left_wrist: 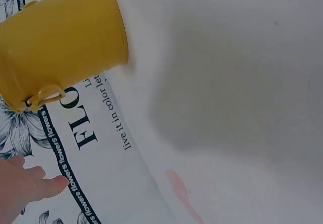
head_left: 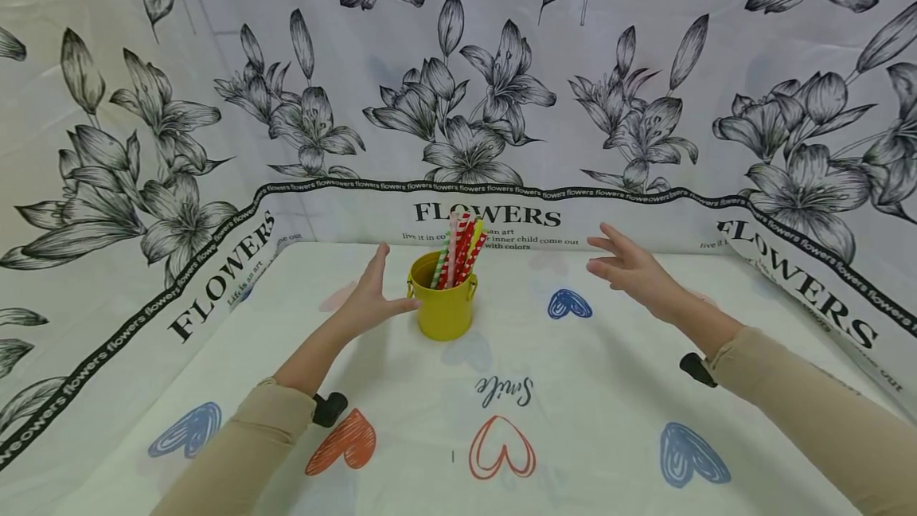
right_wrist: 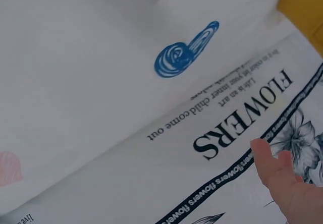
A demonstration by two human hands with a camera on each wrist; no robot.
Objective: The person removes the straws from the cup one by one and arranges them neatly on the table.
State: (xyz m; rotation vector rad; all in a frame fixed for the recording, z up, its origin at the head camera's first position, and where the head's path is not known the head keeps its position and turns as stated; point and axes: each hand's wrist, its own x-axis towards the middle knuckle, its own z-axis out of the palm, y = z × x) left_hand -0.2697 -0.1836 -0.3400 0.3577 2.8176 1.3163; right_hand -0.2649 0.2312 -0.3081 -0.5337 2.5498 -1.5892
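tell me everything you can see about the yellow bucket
The yellow bucket is rounded and smooth, slightly narrower at its base, with a small loop at either side; it looks like painted metal. It stands upright toward the far side of the white tablecloth, open at the top, holding a bunch of patterned straws that rise above its rim. The left grip's thumb tip is at its side; whether they touch is unclear.

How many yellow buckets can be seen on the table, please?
1. The yellow bucket stands upright toward the far side of the table, between the left hand and the right hand, holding patterned straws. No other bucket shows.
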